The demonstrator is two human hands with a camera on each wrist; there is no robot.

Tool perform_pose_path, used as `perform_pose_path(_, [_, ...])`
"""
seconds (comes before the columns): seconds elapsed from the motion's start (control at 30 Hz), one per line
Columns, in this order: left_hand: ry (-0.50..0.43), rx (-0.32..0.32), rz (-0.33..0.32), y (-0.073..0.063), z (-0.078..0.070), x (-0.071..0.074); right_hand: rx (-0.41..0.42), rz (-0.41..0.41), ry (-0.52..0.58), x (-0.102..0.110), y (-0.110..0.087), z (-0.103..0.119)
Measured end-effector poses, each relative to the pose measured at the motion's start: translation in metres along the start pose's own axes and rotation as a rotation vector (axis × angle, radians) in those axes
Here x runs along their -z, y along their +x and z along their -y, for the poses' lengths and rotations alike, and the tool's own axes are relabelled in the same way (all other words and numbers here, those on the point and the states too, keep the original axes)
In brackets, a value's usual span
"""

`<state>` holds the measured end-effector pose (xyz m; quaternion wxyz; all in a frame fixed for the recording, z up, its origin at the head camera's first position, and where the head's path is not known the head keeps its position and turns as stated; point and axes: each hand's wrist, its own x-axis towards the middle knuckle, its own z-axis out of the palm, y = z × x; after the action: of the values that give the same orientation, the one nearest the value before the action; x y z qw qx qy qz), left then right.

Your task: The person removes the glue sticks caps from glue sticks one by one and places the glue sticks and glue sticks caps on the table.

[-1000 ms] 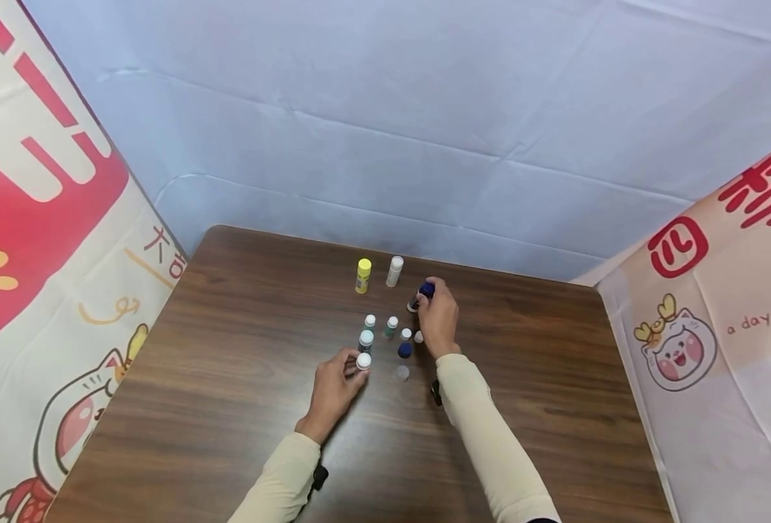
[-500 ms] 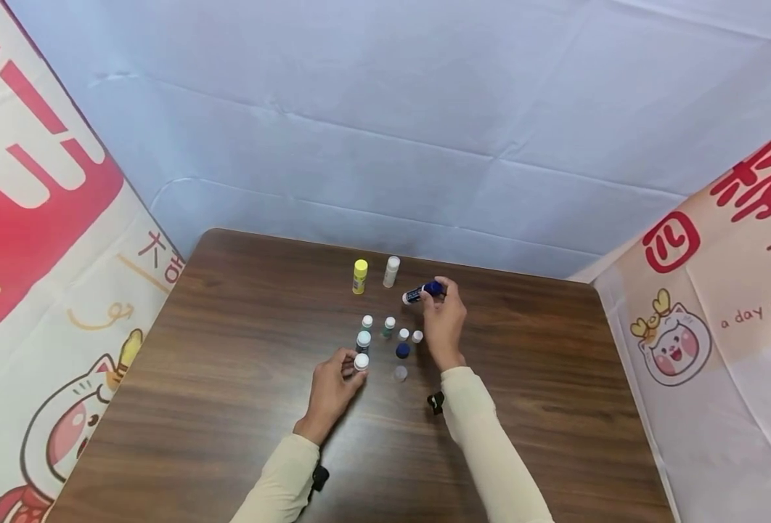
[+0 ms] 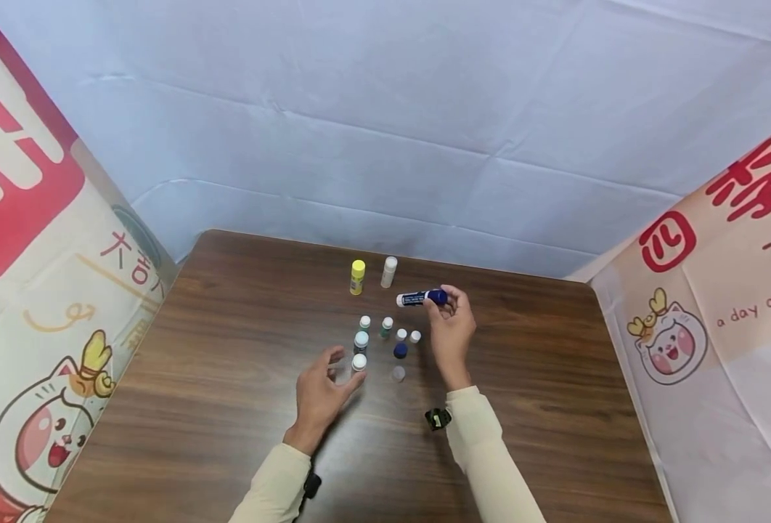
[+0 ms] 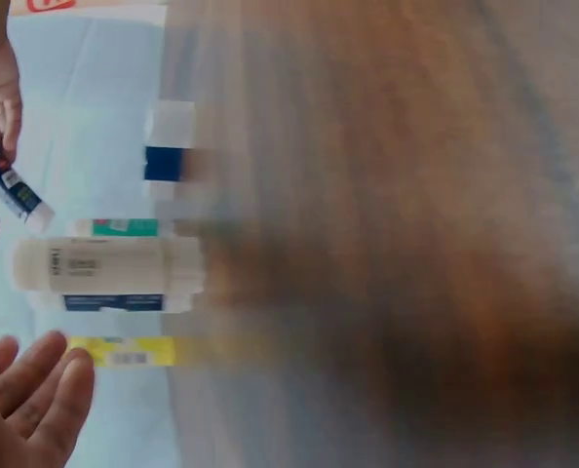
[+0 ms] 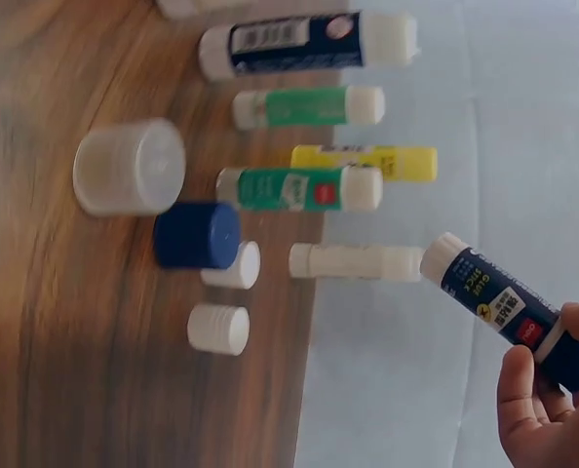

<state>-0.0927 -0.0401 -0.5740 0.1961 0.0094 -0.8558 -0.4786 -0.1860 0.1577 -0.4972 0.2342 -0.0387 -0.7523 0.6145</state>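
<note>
My right hand [image 3: 454, 330] grips a glue stick [image 5: 499, 302] by its dark blue cap, above the table. The stick lies nearly level, its white base pointing left. My left hand [image 3: 320, 396] is beside an upright white glue stick [image 4: 104, 263], fingers spread and apart from it in the left wrist view. Just behind that one stands a dark-labelled glue stick [image 5: 289, 47] with a white cap. Two small green glue sticks [image 3: 365, 323] [image 5: 289, 188] stand farther back, both white-capped.
A yellow glue stick [image 3: 357, 277] and a slim white one [image 3: 388, 272] stand near the table's back edge. Between the hands sit two small white caps [image 3: 401, 335] [image 3: 415, 336], a dark blue cap [image 3: 401, 351] and a translucent cap [image 3: 398, 374]. Cloth walls surround the wooden table [image 3: 242, 327].
My right hand has tipped the blue-capped glue stick from steep to nearly level and drawn it slightly right. The left hand's fingers have spread and moved left, off the white glue stick.
</note>
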Motion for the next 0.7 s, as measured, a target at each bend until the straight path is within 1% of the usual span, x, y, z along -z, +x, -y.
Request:
perform_pose_path(0.07, [-0.001,-0.040,-0.069,0.003,-0.007,0.004,-0.014,0.005,0.059,0.003,-0.004,0.013])
perform_pose_path(0.13, [0.004,-0.093,-0.131,0.007,-0.014,0.006,-0.041,0.020,0.112,0.006,-0.008,0.026])
perform_pose_path(0.2, [0.013,-0.145,-0.170,0.013,-0.021,0.008,-0.074,0.033,0.147,0.007,-0.010,0.032])
perform_pose_path(0.27, [0.017,-0.190,-0.185,0.019,-0.028,0.008,-0.113,0.040,0.170,0.007,-0.013,0.032])
perform_pose_path(0.4, [0.042,-0.277,-0.157,0.032,-0.040,0.005,-0.211,0.063,0.231,0.005,-0.019,0.024])
perform_pose_path(0.47, [0.055,-0.322,-0.131,0.037,-0.045,0.003,-0.246,0.083,0.265,0.003,-0.022,0.020])
perform_pose_path(0.6, [0.068,-0.407,-0.100,0.046,-0.054,-0.002,-0.276,0.130,0.291,0.002,-0.028,0.020])
perform_pose_path(0.7, [0.075,-0.447,-0.094,0.050,-0.060,-0.004,-0.295,0.164,0.301,0.003,-0.031,0.025])
